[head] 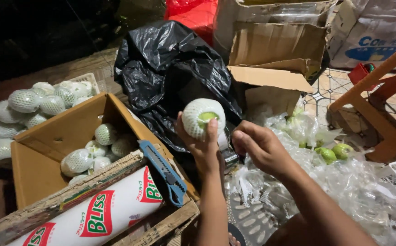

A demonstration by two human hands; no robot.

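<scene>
An open cardboard box (38,155) at left holds several net-wrapped fruits (77,160). The left hand (201,141) grips a round green fruit in white foam netting (202,117), held up before a black plastic bag (170,68), the netting's opening facing the camera. The right hand (259,146) pinches something small, hidden behind its fingers, beside a tape dispenser (227,152).

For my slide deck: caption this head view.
Left hand holds a foam-netted green fruit; right hand is beside it, above a tape dispenser.
</scene>
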